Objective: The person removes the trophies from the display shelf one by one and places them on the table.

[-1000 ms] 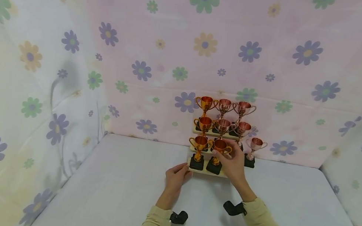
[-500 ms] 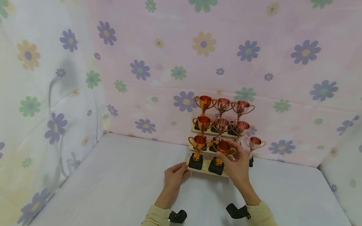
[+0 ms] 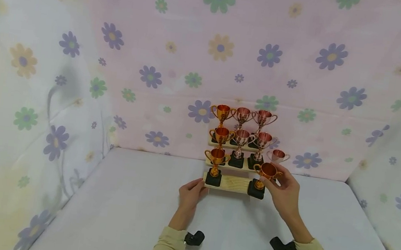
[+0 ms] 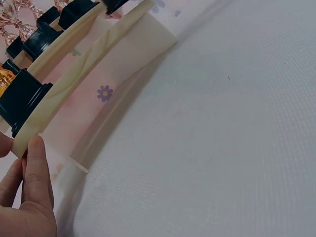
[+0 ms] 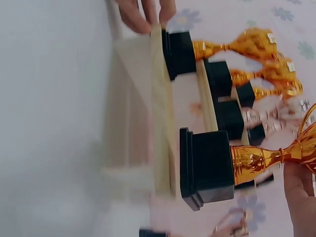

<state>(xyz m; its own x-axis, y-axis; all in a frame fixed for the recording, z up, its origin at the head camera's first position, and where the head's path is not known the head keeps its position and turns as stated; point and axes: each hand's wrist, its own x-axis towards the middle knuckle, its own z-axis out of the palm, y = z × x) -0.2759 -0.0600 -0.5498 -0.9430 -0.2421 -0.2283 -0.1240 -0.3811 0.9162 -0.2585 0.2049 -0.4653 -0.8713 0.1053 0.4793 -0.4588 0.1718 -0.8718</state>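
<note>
My left hand (image 3: 189, 196) pinches the left end of the lowest board of a tiered wooden display stand (image 3: 232, 183), thumb above and fingers below in the left wrist view. With my right hand (image 3: 285, 194) I hold a gold trophy cup (image 3: 268, 171) by its cup, near the right end of that board. Its black base (image 5: 207, 165) overhangs the board's end in the head view; whether it touches the wood I cannot tell. Another gold trophy (image 3: 215, 168) stands at the board's left end, and bare wood lies between the two.
The middle tier holds a gold trophy (image 3: 221, 135) and two rose-coloured ones (image 3: 242, 137). A gold trophy (image 3: 222, 112) and two rose ones (image 3: 263, 116) stand on the top tier. One more rose trophy (image 3: 278, 155) is partly hidden behind my right hand. A flowered cloth (image 3: 178, 56) hangs behind.
My right hand has carried the gold trophy to the right, from beside the left gold one to the lowest board's right end. My left hand keeps its grip on the board.
</note>
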